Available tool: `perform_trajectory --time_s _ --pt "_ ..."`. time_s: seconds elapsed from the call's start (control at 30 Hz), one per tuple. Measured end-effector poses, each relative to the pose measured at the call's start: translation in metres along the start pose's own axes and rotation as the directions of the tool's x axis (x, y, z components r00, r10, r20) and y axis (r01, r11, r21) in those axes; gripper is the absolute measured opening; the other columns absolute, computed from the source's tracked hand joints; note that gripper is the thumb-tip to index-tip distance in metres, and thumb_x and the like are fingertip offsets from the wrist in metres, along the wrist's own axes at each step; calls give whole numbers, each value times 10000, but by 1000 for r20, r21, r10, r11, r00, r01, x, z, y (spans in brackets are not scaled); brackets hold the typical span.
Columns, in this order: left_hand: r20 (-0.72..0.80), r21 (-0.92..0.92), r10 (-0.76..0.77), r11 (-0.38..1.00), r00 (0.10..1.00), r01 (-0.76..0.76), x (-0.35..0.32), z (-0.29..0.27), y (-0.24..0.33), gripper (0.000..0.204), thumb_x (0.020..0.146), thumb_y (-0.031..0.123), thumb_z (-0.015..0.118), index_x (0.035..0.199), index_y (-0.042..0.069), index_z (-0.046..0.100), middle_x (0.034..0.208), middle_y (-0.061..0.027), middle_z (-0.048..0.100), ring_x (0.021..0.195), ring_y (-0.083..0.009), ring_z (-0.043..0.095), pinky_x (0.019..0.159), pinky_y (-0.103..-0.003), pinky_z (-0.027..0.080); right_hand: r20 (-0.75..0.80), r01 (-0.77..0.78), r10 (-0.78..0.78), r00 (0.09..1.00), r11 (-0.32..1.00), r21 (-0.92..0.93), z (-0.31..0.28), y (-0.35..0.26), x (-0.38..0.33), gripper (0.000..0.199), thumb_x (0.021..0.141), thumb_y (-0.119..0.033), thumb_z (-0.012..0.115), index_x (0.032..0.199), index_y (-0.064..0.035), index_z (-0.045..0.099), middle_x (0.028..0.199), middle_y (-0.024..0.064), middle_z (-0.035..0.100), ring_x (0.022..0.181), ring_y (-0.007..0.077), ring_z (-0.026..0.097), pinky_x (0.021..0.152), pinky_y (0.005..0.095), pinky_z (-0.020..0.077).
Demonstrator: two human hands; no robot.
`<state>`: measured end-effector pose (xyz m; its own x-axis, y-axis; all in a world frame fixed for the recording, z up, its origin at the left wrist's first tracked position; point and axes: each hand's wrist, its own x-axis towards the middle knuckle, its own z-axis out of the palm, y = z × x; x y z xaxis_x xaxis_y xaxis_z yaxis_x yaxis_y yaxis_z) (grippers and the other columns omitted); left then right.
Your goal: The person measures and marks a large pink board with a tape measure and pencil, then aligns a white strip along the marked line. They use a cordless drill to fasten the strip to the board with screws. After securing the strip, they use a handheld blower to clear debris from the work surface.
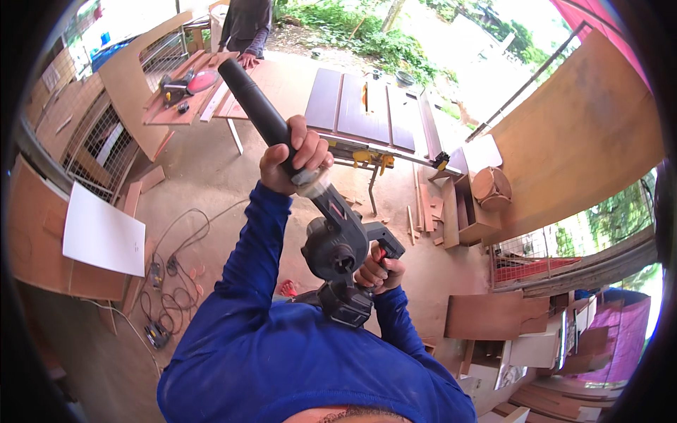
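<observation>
The person holds a black blower [337,247] in front of the chest, with its long tube [257,106] pointing up and away toward a far counter [204,92]. The left hand [295,163] has its grip closed around the tube near the joint with the body. The right hand [381,271] has its grip closed around the handle, beside a red switch. Both arms wear blue sleeves. Beyond the blower stands a table saw [374,113] on a concrete floor [204,183]. Cables [166,296] lie on the floor at the left, near a white board [102,233]. Another person [247,28] stands at the far counter.
</observation>
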<state>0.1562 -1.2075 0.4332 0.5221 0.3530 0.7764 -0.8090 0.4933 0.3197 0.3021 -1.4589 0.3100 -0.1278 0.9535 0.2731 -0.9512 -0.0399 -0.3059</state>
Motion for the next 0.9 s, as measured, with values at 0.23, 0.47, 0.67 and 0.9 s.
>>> perform_trajectory --time_s 0.23,0.47,0.67,0.9 --pt "-820 572 243 300 518 764 -57 -124 6 404 984 328 670 1199 -4 585 1049 -49 624 943 -128 584 846 -274 492 -448 -45 -354 821 742 -669 -15 -15 130 320 952 -197 700 1160 -24 530 690 -9 480 610 100 481 648 301 447" --pt "-746 520 -219 400 629 755 -85 -152 -46 521 973 393 680 1331 49 523 1207 -119 626 1134 -200 595 960 -356 490 -441 -174 -357 824 580 -796 -94 -21 236 674 1039 -446 549 1501 -16 313 1255 112 565 1164 188 538 1037 340 417" --pt "-832 514 -81 259 549 818 -30 -235 -39 384 937 300 735 1193 67 567 1010 -55 658 881 -141 633 776 -301 529 -315 -315 58 947 347 -884 -135 -80 300 886 974 -490 632 1563 11 200 1442 212 445 1360 301 445 1134 402 355" --pt "-906 419 -72 -24 417 908 19 -284 -29 248 887 187 758 999 0 641 783 -45 644 724 -109 607 661 -280 494 -388 -401 113 915 365 -840 -226 -197 351 430 966 -366 684 1169 12 700 1051 166 739 979 237 696 898 347 532"
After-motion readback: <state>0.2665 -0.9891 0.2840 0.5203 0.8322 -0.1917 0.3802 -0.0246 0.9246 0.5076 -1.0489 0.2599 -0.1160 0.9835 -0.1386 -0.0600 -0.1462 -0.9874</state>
